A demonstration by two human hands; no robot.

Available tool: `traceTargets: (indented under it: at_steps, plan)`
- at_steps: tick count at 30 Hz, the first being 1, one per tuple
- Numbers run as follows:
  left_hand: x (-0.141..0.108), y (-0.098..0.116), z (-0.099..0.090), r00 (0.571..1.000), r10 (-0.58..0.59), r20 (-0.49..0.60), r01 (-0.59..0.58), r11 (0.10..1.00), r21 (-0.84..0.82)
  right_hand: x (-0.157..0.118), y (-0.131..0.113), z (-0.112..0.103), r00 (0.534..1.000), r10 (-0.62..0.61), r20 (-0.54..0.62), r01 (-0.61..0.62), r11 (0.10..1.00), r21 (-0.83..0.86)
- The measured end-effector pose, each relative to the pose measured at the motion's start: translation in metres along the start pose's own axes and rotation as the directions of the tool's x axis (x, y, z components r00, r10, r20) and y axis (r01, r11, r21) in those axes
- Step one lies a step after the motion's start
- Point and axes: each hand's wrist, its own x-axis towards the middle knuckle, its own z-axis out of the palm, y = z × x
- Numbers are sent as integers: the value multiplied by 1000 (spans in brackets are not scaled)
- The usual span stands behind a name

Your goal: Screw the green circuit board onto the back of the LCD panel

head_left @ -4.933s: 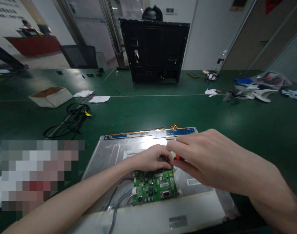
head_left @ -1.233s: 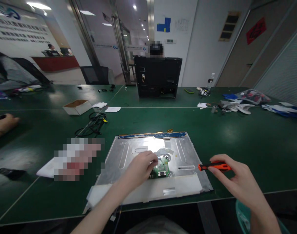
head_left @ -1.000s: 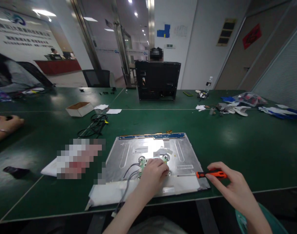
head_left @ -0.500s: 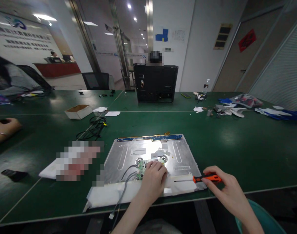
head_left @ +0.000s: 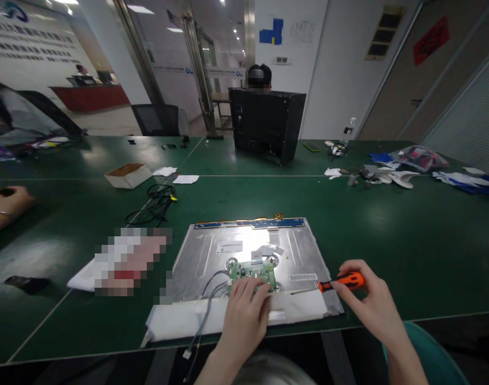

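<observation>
A display panel (head_left: 196, 256) lies back side up at the table's near edge, its metal back facing me. A green circuit board (head_left: 248, 270) sits on the middle of that back. My left hand (head_left: 246, 307) rests on the board's near edge with its fingers laid over it; the fingertips partly cover the board. My right hand (head_left: 368, 299) grips an orange and black screwdriver (head_left: 350, 279) by its handle, the thin shaft pointing left over the panel's near right part. Grey cables (head_left: 207, 313) run from the board over the white strip (head_left: 176, 321) and off the table edge.
A black monitor housing (head_left: 264, 123) stands across the table before a person. To the left lie a white box (head_left: 130, 176), coiled black cables (head_left: 154, 203) and a blurred packet (head_left: 124, 262). Another person's hand (head_left: 12, 203) is at far left. Gloves and bags lie right.
My left hand has slid towards me, baring more of the circuit board. The screwdriver has tilted up at its handle as my right hand rose slightly. The black housing has turned.
</observation>
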Motion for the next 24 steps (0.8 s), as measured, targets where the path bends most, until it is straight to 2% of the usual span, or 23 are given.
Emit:
traceTargets:
  at_steps: [5, 8, 16, 24]
  plan:
    - [-20, 6, 0, 996, 42, 81, -41, 999, -22, 16, -8, 15, 999, -2, -37, 4, 998, 65]
    - [-26, 6, 4, 990, 28, 135, -30, 1000, 10, 24, -16, 29, 996, -67, -52, 72, 990, 117]
    - [-22, 2, 9, 977, 38, 209, -67, 989, 134, 50, -27, 65, 975, -219, -41, 222, 952, 210]
    - [-22, 4, 13, 978, 48, 205, -88, 977, 194, 78, -30, 81, 957, -291, 9, 277, 921, 274]
